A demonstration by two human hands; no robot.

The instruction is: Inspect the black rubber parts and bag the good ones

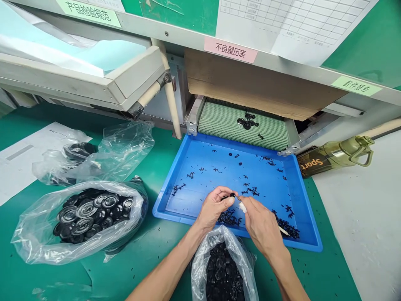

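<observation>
Over the front part of the blue tray [200, 159], my left hand [214, 205] is closed, pinching a small black round part [232, 195] between thumb and fingers. My right hand [257, 221] is wrapped round a slim tool, whose pale handle [284, 230] sticks out behind the palm. The tool's narrow tip meets or nearly meets the black part; its exact kind is hidden by the fingers. Something white [242, 207] wraps or covers a digit of the right hand. Just below the hands stands a clear plastic bag [200, 267] full of small black parts.
Black scraps [230, 218] lie scattered and heaped in the tray. Several black pieces [247, 122] sit on a green conveyor belt [216, 125] behind it. On the left are a bag of black discs [84, 209] and a smaller bag [79, 150]. A bottle [332, 156] lies at right.
</observation>
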